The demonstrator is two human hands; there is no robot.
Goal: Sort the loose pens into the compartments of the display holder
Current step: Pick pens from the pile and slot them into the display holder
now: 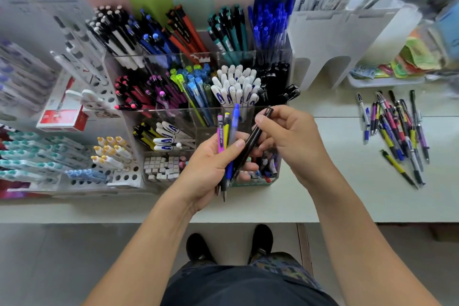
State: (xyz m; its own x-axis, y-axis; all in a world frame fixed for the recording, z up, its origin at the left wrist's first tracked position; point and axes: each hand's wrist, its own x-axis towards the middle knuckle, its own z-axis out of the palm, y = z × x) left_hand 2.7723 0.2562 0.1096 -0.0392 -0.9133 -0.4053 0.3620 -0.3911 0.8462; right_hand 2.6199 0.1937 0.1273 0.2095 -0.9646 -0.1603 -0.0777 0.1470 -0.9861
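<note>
A clear acrylic display holder [285, 57] stands on the counter, its compartments packed with pens grouped by colour. My left hand [206, 169] grips a small bundle of pens [227, 131] in front of it: a pink one, a yellow one and a blue one, tips pointing down. My right hand [290, 136] pinches the top end of a black pen [250, 146] that slants across the bundle and rests against my left fingers. A pile of loose pens [397, 131] in mixed colours lies on the counter to the right.
White perforated stands with markers [109, 154] and a red box [62, 117] sit left of the holder. A white rack [342, 40] with packaged goods stands at the back right. The counter's front edge [347, 218] runs below my hands, with my feet on the floor.
</note>
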